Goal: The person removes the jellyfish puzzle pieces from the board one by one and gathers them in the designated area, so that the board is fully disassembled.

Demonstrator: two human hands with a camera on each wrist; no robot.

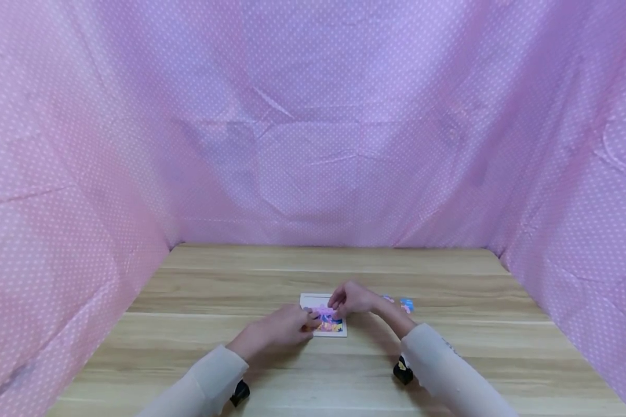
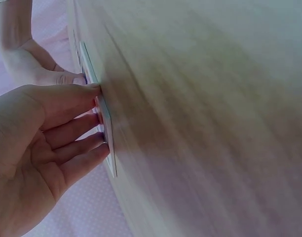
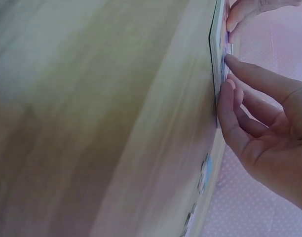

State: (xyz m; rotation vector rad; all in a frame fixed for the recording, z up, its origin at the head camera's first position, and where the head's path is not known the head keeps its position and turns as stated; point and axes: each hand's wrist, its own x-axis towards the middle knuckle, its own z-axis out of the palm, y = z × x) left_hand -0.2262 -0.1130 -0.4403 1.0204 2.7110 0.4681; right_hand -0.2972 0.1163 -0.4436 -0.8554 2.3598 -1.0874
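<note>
L grip [image 1: 288,323], a bare hand: fingers relaxed, slightly bent, tips touching L side of a thin white rectangular board [image 1: 314,299] w/ multicoloured picture pcs [image 1: 330,326] in it. R grip [image 1: 356,297], also bare: fingers bent, tips at board's R side; can't tell if pinching a pc. Board's flat on light wood-grain surface [image 1: 229,281], btw both hands. Small blue-and-pink loose pcs [image 1: 407,303] near R wrist, apart from board. Pink white-dotted cloth [image 1: 313,179] behind.
</note>
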